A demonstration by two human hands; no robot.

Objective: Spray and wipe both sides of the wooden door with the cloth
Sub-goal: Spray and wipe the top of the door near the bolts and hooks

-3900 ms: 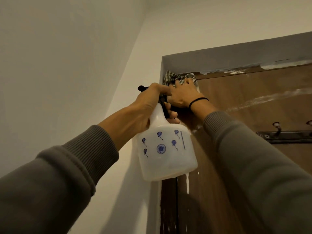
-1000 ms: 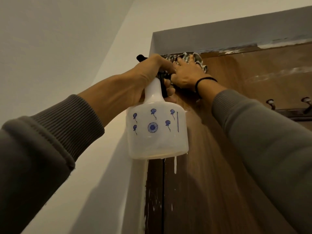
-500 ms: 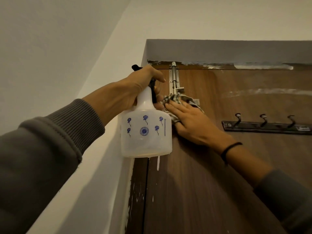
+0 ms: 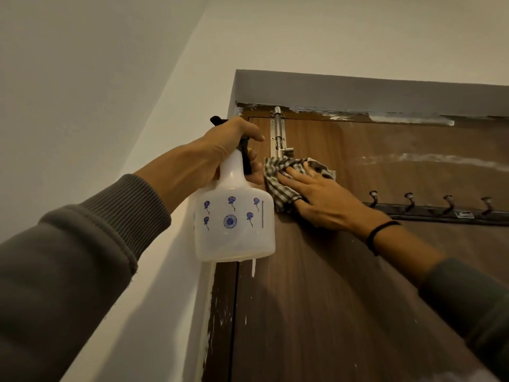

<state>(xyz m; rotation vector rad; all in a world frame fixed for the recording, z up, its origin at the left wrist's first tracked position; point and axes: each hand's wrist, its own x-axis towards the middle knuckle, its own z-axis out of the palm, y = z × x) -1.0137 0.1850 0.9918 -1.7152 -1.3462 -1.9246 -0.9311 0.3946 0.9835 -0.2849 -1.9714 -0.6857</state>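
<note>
The brown wooden door (image 4: pixel 344 299) fills the lower right, closed in its grey frame. My left hand (image 4: pixel 223 150) grips the neck and black trigger of a translucent white spray bottle (image 4: pixel 234 224) with blue flower prints, held up beside the door's left edge. My right hand (image 4: pixel 322 197) lies flat with straight fingers on a checked cloth (image 4: pixel 278 186), pressing it against the door's upper left area, just below the metal slide bolt (image 4: pixel 278 133). A pale streak (image 4: pixel 427 158) runs across the door to the right.
A dark hook rail (image 4: pixel 435 209) with several hooks is fixed to the door right of my hand. White paint smears mark the frame's top edge (image 4: pixel 407 117). A plain white wall (image 4: pixel 82 106) stands at the left.
My right hand with the cloth has come down from the door's top edge to below the slide bolt. The bottle stays in my left hand.
</note>
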